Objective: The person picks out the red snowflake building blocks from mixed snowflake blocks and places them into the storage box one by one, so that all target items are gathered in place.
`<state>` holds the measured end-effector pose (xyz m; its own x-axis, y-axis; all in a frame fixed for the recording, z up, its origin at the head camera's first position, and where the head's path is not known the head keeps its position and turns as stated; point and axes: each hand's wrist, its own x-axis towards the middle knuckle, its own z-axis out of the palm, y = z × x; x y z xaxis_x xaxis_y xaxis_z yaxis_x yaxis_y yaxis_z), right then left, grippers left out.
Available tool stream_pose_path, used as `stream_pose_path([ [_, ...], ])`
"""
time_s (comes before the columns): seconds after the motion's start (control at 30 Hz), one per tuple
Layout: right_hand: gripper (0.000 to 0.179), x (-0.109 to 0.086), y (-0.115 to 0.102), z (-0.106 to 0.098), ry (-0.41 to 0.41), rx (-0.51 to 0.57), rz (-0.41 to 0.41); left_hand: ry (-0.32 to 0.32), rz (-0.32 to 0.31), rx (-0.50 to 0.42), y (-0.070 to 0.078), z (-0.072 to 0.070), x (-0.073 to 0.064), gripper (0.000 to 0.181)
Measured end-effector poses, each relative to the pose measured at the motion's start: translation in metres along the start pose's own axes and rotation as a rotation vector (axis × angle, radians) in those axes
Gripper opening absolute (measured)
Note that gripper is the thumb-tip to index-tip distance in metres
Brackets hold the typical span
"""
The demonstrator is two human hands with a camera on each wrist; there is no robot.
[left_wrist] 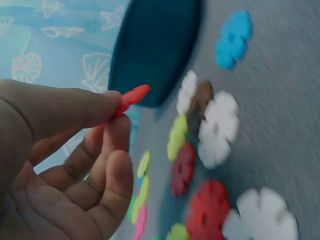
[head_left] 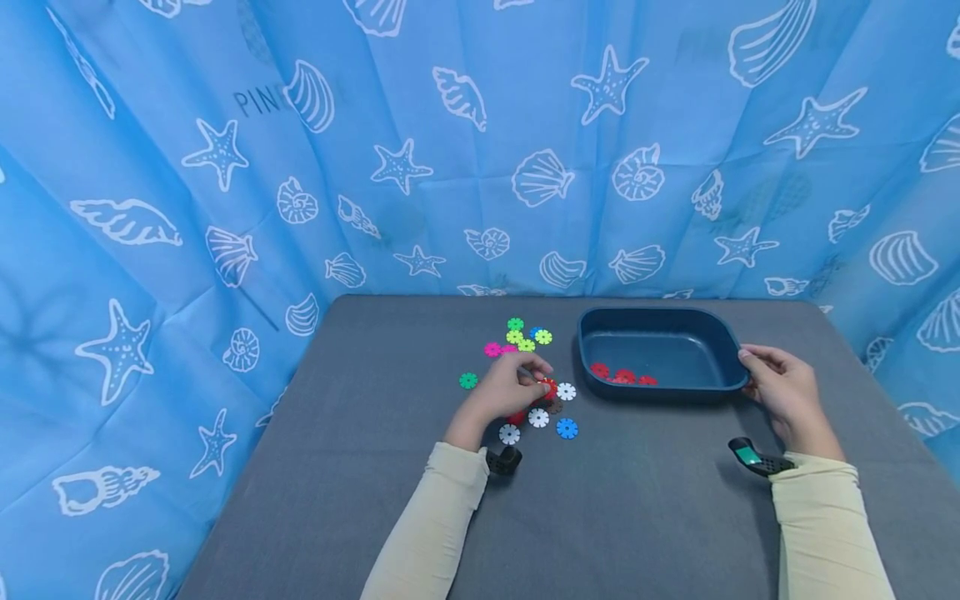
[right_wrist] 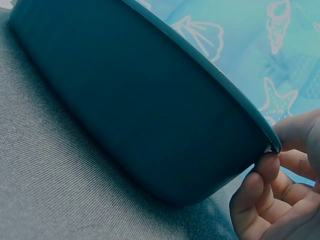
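Note:
Between thumb and index finger, my left hand (head_left: pixel 504 389) pinches a red notched disc (left_wrist: pixel 134 96), raised above the scattered discs in the left wrist view. Around it on the table lie white (head_left: pixel 538 417), blue (head_left: pixel 567 428), brown, dark red, green (head_left: pixel 468 381), yellow and pink discs of the same kind. My right hand (head_left: pixel 786 392) grips the rim of a dark blue rectangular tub (head_left: pixel 660 390) at its right end, thumb on top and fingers beneath. Inside the tub, several red discs (head_left: pixel 624 377) lie along the near left side.
The grey table (head_left: pixel 600 517) runs back to a blue curtain (head_left: pixel 465 167) printed with shells and starfish. A group of yellow and green discs (head_left: pixel 527 345) lies beyond my left hand, left of the tub. Black bands (head_left: pixel 757 458) sit at both wrists.

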<state>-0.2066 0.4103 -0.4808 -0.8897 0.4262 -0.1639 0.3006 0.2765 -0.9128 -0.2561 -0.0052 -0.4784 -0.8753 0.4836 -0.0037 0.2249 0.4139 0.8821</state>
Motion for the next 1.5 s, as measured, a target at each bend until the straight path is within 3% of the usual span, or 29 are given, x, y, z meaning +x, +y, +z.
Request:
stream_pose_path([
  [0.23,0.049,0.0,0.002,0.001,0.009,0.004,-0.004,0.04,0.008,-0.199,0.016,0.007,0.01,0.028],
  [0.5,0.044,-0.001,0.004,0.0,0.001,0.01,-0.011,0.053,0.02,-0.325,0.031,0.021,0.022,0.026],
  [0.97,0.042,-0.001,0.008,0.001,0.001,0.02,-0.017,0.173,-0.05,-0.303,0.03,0.047,0.034,0.025],
  [1.23,0.047,0.0,0.005,0.002,-0.003,0.011,-0.028,0.195,-0.06,-0.326,0.033,0.048,0.033,0.009],
  [1.5,0.043,0.0,0.004,0.0,-0.004,0.031,-0.035,0.179,-0.031,-0.387,0.028,0.039,0.031,0.015],
])
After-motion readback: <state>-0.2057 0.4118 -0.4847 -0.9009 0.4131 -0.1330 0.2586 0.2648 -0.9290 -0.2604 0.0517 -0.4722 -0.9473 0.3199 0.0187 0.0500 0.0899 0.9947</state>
